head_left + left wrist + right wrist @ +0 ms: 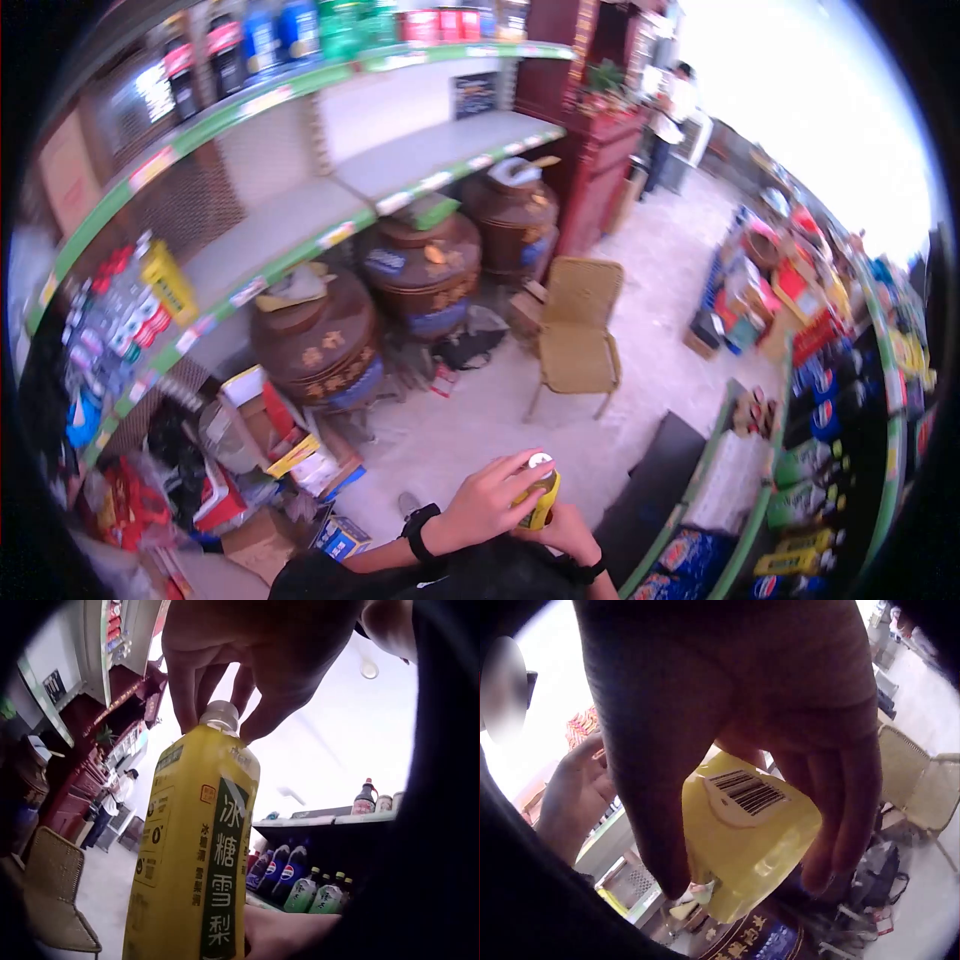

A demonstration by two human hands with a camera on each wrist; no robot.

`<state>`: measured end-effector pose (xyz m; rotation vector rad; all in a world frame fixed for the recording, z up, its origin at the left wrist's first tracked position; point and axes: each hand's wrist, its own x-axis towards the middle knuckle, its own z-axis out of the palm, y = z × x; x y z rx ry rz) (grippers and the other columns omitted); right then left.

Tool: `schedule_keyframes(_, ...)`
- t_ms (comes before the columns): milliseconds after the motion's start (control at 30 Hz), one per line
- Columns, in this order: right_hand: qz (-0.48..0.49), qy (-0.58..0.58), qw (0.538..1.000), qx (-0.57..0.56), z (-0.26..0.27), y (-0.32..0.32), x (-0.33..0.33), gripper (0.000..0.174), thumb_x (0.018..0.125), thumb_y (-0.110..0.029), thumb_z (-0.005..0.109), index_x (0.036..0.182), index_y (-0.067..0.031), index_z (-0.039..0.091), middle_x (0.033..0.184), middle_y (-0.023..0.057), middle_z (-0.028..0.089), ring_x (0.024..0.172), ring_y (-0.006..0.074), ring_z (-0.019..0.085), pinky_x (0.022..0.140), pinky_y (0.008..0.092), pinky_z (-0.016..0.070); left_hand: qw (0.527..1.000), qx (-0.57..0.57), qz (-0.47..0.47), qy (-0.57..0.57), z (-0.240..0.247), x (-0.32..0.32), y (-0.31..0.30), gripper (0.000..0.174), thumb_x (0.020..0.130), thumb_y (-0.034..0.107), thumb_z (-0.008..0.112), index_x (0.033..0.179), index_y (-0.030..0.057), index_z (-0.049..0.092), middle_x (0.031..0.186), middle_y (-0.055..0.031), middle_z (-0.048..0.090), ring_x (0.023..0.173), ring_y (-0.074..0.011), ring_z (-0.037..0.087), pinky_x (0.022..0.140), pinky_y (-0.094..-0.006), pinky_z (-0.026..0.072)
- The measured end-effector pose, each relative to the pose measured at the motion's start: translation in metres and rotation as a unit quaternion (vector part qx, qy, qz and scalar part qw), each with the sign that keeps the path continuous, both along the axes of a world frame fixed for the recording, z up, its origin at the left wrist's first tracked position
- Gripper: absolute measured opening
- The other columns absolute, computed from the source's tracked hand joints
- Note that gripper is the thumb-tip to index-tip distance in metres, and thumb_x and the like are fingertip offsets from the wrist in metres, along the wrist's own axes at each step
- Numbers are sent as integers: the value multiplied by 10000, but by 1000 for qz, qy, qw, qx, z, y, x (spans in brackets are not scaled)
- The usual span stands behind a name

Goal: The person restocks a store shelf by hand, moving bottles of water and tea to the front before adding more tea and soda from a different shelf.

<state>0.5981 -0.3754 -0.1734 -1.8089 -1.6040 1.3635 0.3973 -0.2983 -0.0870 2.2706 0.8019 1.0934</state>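
Note:
A bottle of yellow drink point(546, 503) with a pale cap is held in front of the body by both hands. In the left wrist view its yellow label point(191, 847) carries a dark green strip with white characters. My left hand point(488, 507) comes from above, fingertips and thumb pinching round the cap and neck point(220, 715). My right hand point(566, 532) grips the bottle's body lower down. Up close in the right wrist view, thumb and fingers of that hand lie on opposite sides of the label, with a barcode point(748, 793) between them.
Shelves point(450, 150) with drinks run along the left, above large brown jars point(318, 340). A woven chair point(580, 330) stands ahead. Opened cartons point(275, 420) lie at lower left. Drink shelves point(765, 480) line the right, piled goods point(775, 275) beyond. A person point(672, 125) stands far back.

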Motion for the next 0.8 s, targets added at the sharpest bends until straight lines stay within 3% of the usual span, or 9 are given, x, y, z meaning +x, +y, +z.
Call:
schedule_keyframes(133, 49, 27, 998, 6, -18, 35, -77, 729, 703, -509, 909, 1214, -49, 667, 1028, 160, 764, 957, 338, 745, 869, 406, 566, 998, 1, 58, 0, -2, -84, 27, 402, 907, 161, 728, 1302, 110, 669, 1298, -123, 644, 1061, -301, 682, 869, -380, 584)
schedule_keyframes(167, 65, -28, 997, 5, -19, 43, -96, 738, 707, -511, 908, 1219, -41, 661, 1025, 160, 763, 949, 326, 746, 873, 410, 564, 997, 6, 70, -5, -2, -103, 32, 401, 906, 166, 730, 1299, 112, 669, 1295, -121, 645, 1055, -298, 683, 860, -378, 585)
schedule_keyframes(267, 119, 39, 992, 24, -26, 72, -152, 739, 715, -508, 907, 1210, -19, 659, 1003, 166, 760, 935, 313, 745, 871, 410, 564, 994, 17, 109, -8, -9, -163, 43, 402, 902, 179, 736, 1293, 116, 671, 1294, -117, 646, 1040, -289, 686, 836, -370, 590)
schedule_keyframes(467, 216, 49, 975, 20, -17, 130, -239, 712, 728, -484, 905, 1172, 16, 657, 965, 166, 754, 879, 282, 746, 824, 381, 572, 971, 12, 241, -1, -17, -257, 50, 413, 879, 168, 757, 1280, 102, 684, 1344, -138, 637, 1027, -298, 689, 859, -378, 580)
schedule_keyframes(633, 324, 16, 946, 21, -8, 186, -289, 647, 744, -451, 903, 1133, 7, 664, 947, 146, 754, 854, 242, 742, 799, 354, 569, 952, -20, 304, -19, -7, -309, 52, 426, 850, 119, 778, 1264, 69, 693, 1393, -177, 620, 1041, -334, 693, 905, -384, 568)
schedule_keyframes(700, 355, 28, 934, 15, -3, 212, -312, 641, 741, -417, 914, 1157, 6, 671, 966, 145, 758, 885, 222, 744, 812, 351, 571, 945, 16, 326, -20, -3, -322, 58, 467, 868, 118, 763, 1322, 81, 666, 1402, -183, 601, 1077, -326, 678, 909, -391, 564)
schedule_keyframes(800, 351, 124, 925, 79, 17, 255, -351, 629, 737, -350, 925, 1201, -2, 681, 1016, 135, 767, 955, 197, 744, 849, 349, 575, 927, 60, 361, -83, 17, -340, 79, 493, 820, 67, 803, 1294, 61, 665, 1409, -215, 595, 1109, -340, 682, 929, -408, 564)
